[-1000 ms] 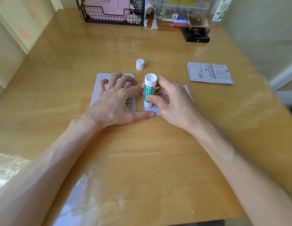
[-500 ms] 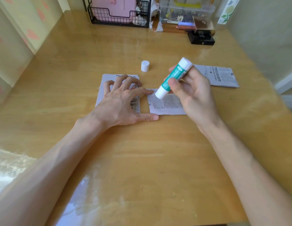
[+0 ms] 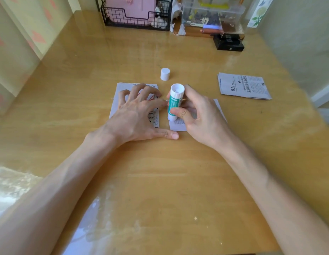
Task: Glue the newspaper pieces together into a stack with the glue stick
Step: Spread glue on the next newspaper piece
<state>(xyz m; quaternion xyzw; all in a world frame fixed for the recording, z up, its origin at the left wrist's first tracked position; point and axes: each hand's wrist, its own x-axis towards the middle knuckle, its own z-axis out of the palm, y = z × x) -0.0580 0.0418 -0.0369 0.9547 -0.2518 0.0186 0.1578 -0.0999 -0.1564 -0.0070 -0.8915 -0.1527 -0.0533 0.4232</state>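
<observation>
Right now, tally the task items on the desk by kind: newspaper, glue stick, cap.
Newspaper lots: 3 (left, middle, far right)
Glue stick: 1
Loose cap: 1
Total: 5

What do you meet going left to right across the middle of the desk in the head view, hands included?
left hand pressing a newspaper piece → glue stick → right hand gripping it → separate newspaper pile
</observation>
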